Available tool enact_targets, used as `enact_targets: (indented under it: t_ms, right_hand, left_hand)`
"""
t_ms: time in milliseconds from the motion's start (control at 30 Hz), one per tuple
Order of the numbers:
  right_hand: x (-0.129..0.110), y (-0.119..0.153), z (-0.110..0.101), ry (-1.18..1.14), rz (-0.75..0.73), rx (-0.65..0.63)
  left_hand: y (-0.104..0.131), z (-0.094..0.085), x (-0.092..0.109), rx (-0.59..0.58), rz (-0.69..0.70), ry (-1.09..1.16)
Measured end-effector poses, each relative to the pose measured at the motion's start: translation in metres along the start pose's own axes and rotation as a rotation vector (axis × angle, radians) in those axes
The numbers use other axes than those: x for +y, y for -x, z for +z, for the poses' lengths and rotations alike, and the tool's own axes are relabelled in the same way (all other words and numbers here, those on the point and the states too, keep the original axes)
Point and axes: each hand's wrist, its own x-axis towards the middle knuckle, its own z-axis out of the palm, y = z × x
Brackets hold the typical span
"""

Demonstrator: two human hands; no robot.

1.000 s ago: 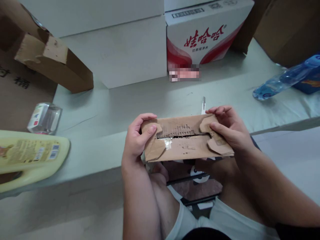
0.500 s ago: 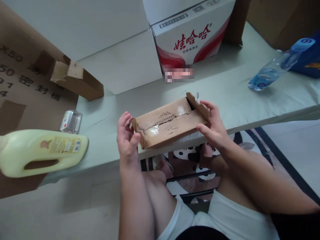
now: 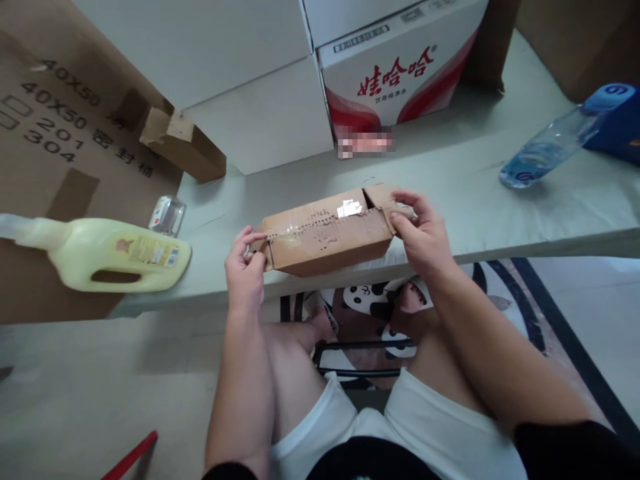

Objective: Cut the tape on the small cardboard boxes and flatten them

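Note:
A long brown cardboard box (image 3: pixel 330 243) lies at the front edge of the cloth-covered table, its top seam torn and a shiny piece of tape stuck on it. At its left end, my left hand (image 3: pixel 246 263) pinches an end flap between thumb and fingers. My right hand (image 3: pixel 423 230) grips the flap at the right end, thumb below and fingers above. A dark gap shows at the top near that right flap. What is inside the box is hidden.
To the left lies a pale yellow jug (image 3: pixel 135 257), near a small clear container (image 3: pixel 167 215) and a small cardboard carton (image 3: pixel 193 150). Behind stand white boxes (image 3: pixel 280 113) and a red-and-white carton (image 3: pixel 400 80). At right a water bottle (image 3: pixel 550 147) leans on a blue pack.
The right end flap, upright before, is now folded outward in my right hand. My left hand has closed on the left flap. The view has shifted, so the table things appear moved.

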Motion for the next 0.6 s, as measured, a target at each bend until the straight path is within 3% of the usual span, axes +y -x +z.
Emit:
enact_targets:
  t_ms: [167,400,600]
  right_hand:
    - [-0.016,0.001,-0.004,0.126,-0.102,0.001]
    - [-0.019,0.008,-0.013,-0.092,-0.141,-0.153]
    - [-0.008,0.008,-0.017,-0.208,-0.182,-0.072]
  left_hand:
    - [0.005,-0.004,-0.002,0.023,0.202,-0.266]
    - [0.009,0.002,0.003,0.022,0.387,-0.198]
    - [0.013,0.003,0.004,-0.153,0.562,-0.533]
